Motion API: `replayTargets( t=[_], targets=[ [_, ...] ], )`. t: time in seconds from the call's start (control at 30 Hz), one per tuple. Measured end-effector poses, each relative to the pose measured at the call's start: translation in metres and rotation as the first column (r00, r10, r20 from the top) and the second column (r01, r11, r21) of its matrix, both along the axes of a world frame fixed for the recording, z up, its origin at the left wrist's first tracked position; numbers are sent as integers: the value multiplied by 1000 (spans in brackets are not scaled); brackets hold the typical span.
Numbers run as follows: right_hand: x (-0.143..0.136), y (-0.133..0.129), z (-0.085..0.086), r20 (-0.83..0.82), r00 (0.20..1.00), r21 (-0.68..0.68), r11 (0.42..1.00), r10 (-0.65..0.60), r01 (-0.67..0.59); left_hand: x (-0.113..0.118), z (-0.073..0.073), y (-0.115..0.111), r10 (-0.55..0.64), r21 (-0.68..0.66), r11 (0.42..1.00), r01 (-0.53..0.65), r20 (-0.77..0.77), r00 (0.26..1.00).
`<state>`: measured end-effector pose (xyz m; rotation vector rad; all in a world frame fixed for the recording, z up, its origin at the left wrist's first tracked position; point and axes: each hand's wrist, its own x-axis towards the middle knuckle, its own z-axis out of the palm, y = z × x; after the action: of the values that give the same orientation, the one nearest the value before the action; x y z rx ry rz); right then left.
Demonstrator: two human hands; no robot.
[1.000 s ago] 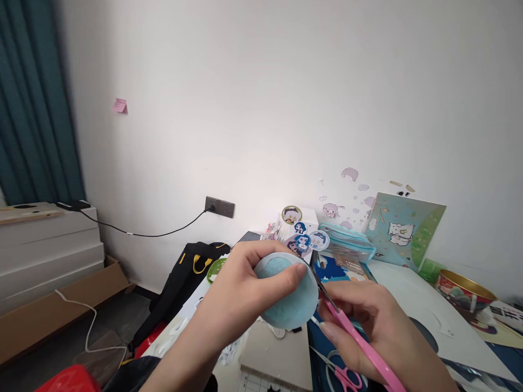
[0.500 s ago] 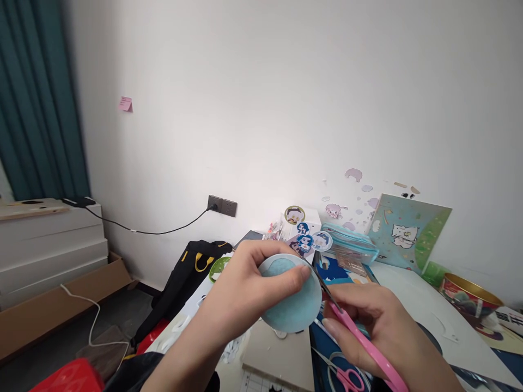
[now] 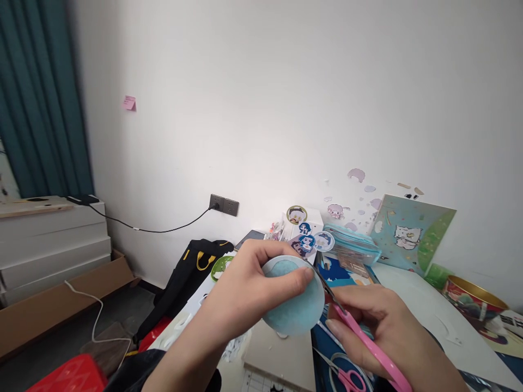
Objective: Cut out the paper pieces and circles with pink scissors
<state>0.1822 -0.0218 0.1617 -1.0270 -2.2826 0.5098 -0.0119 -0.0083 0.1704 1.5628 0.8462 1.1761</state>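
My left hand (image 3: 261,283) pinches a round, pale-blue disc (image 3: 296,313) with a whitish rim, thumb across its front and the other fingers behind it. At the right, my right hand (image 3: 379,321) is closed on pink-handled scissors (image 3: 371,345), whose dark blades point up and left along the disc's upper right edge. The blade tips are partly hidden by the disc, so I cannot tell how far apart they are. Under my right hand, a second pair of pink scissors (image 3: 350,380) lies on the table.
Beneath the disc lies a beige box (image 3: 281,356). Behind are round character stickers (image 3: 306,242), a light-blue pouch (image 3: 353,242) and a cartoon board (image 3: 408,234) against the wall. A gold-rimmed bowl (image 3: 474,296) stands right. A black bag (image 3: 183,277) sits left, by a red stool (image 3: 69,375).
The whole view has shifted slightly, so everything appears a little further right. Both hands keep their grips, with the disc and scissors nearly unchanged relative to each other.
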Motion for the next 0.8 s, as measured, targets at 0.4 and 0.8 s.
replayTargets(
  t=[0.4, 0.8],
  targets=[
    [2, -2, -3, 34, 998, -11, 998, -56, 57, -2, 0, 4, -10, -13, 1000, 10, -22, 1000],
    [9, 2, -20, -417, 907, -327, 941, -57, -92, -1, 4, 1, -12, -19, 1000, 13, 2, 1000]
  ],
)
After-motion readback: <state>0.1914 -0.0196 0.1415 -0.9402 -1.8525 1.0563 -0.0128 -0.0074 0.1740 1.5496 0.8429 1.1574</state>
